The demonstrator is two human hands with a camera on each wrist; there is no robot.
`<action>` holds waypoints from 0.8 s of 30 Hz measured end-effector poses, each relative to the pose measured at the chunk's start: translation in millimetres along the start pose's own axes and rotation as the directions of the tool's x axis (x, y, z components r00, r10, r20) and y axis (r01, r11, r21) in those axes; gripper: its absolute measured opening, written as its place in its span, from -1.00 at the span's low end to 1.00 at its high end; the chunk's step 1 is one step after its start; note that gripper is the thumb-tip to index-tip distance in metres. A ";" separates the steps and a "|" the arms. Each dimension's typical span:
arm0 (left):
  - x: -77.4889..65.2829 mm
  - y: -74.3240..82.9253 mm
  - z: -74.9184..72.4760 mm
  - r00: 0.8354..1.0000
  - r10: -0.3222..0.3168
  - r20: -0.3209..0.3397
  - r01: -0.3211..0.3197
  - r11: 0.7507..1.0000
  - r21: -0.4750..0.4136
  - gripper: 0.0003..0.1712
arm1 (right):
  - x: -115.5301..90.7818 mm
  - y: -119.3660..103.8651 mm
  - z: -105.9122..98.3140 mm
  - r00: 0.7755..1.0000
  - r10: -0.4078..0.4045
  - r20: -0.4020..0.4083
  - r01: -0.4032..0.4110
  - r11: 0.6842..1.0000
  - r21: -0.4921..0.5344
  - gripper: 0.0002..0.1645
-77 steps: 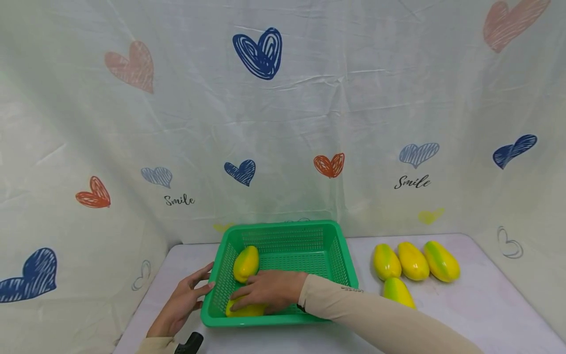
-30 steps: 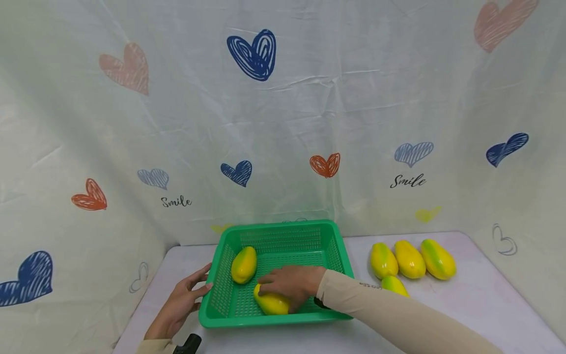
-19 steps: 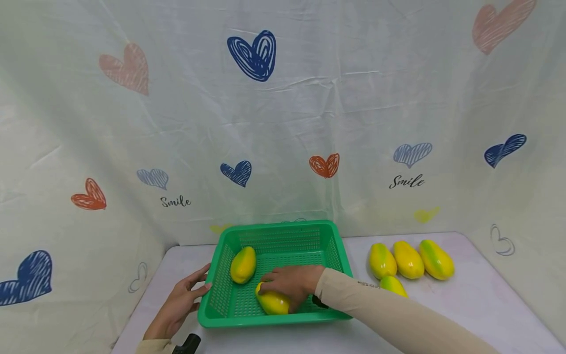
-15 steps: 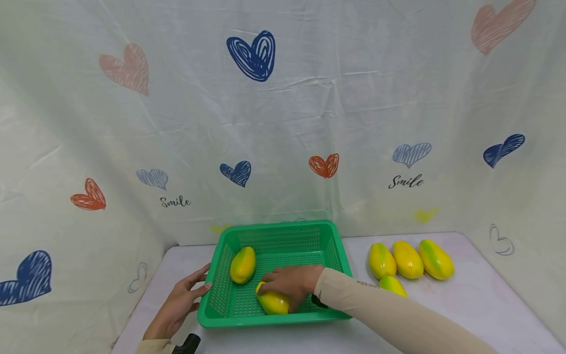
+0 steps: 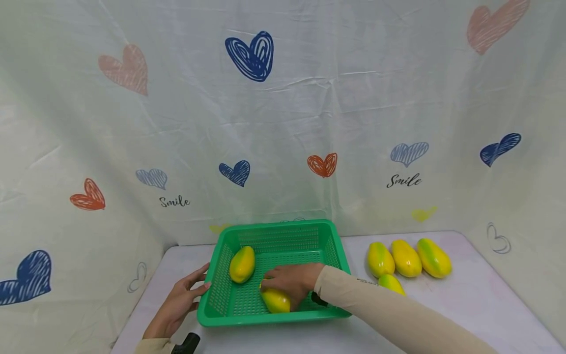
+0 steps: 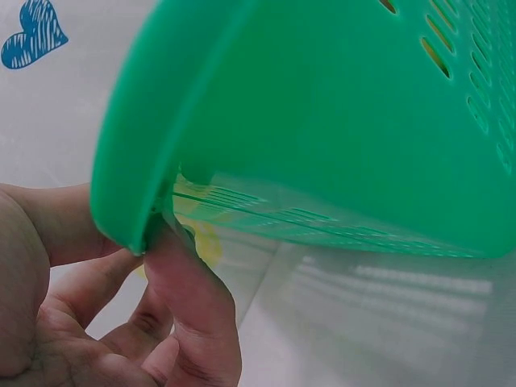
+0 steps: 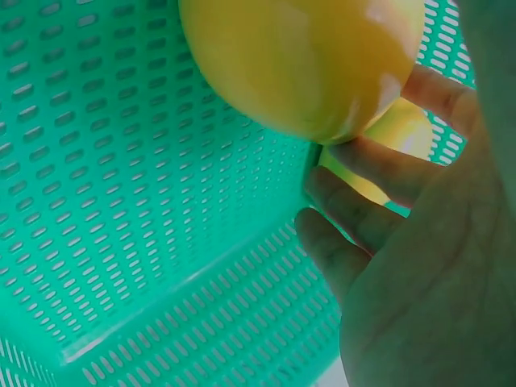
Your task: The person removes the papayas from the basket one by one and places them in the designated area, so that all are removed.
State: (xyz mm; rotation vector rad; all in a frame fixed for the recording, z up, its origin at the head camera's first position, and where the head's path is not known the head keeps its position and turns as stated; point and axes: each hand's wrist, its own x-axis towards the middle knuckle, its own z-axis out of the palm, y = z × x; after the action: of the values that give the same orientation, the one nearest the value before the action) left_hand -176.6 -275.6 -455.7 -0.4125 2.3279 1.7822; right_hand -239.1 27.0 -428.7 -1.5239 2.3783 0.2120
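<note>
A green plastic basket (image 5: 274,320) with slotted walls stands on the table. My left hand (image 5: 179,302) is at its left side; in the left wrist view, the thumb and fingers (image 6: 193,314) pinch the basket's rim. Inside the basket, my right hand (image 5: 292,282) grips a smooth yellow papaya (image 5: 276,301) near the front wall, its fingers over the top and side. In the right wrist view that papaya (image 7: 298,64) fills the top, with fingertips against it. A second papaya (image 5: 242,264), yellow with a green streak, lies at the basket's left, apart from the hand.
Several more papayas (image 5: 406,258) lie on the white table (image 5: 477,300) right of the basket; the right sleeve (image 5: 376,305) partly covers the nearest one. A white curtain (image 5: 283,123) printed with hearts hangs behind the table. A black device (image 5: 186,343) sits by the left wrist.
My right hand has slid the gripped papaya rightward along the basket's front, away from the left corner. Over the last second it shifted only slightly. The left hand stays at the rim.
</note>
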 end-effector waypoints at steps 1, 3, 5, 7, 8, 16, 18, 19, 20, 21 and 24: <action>0.1 0.1 0.1 1.000 0.000 0.001 0.000 1.000 0.000 -0.26 | -1.2 0.5 0.2 1.000 0.006 -0.002 -0.006 1.000 0.004 -0.08; 0.3 0.2 0.2 1.000 -0.001 0.001 0.001 1.000 0.002 -0.26 | -4.3 1.9 0.4 1.000 0.024 -0.008 -0.024 1.000 0.006 -0.08; 0.3 0.6 0.2 1.000 -0.003 0.001 0.003 1.000 0.004 -0.25 | -8.3 3.9 0.1 0.999 0.043 -0.011 -0.043 0.999 0.018 -0.08; 0.1 1.0 0.1 1.000 -0.006 0.001 0.006 1.000 0.004 -0.25 | -13.1 6.8 -1.1 0.998 0.058 -0.019 -0.057 0.997 0.042 -0.08; -0.1 1.2 0.0 1.000 -0.007 0.001 0.007 1.000 0.004 -0.25 | -15.6 8.3 -1.9 0.998 0.064 -0.027 -0.062 0.997 0.053 -0.07; 1.0 1.6 0.4 1.000 -0.015 0.002 0.015 1.000 0.012 -0.24 | -42.6 21.4 -11.6 0.990 0.082 -0.115 -0.071 0.993 0.100 0.02; 1.6 1.4 0.4 1.000 -0.018 0.003 0.018 1.000 0.013 -0.24 | -50.4 24.7 -13.5 0.986 0.092 -0.141 -0.077 0.991 0.110 0.03; 1.8 1.3 0.3 1.000 -0.019 0.003 0.019 1.000 0.013 -0.23 | -54.6 26.4 -14.3 0.983 0.097 -0.156 -0.080 0.990 0.113 0.05; 2.2 1.1 0.2 1.000 -0.020 0.004 0.020 1.000 0.013 -0.23 | -59.1 28.2 -15.0 0.980 0.101 -0.171 -0.081 0.989 0.120 0.05; 2.5 0.7 -0.3 1.000 -0.020 0.006 0.020 1.000 0.011 -0.22 | -63.4 29.8 -15.3 0.976 0.101 -0.191 -0.077 0.989 0.129 0.06; 3.0 0.4 -0.7 1.000 -0.023 0.010 0.023 1.000 0.007 -0.21 | -77.0 33.9 -15.2 0.964 0.104 -0.247 -0.071 0.988 0.140 0.05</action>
State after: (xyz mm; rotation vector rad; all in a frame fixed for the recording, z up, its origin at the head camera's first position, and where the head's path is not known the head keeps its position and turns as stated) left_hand -179.6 -276.5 -456.1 -0.4271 2.3127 1.7612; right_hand -242.6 103.2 -390.0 -1.4629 2.6006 -0.1250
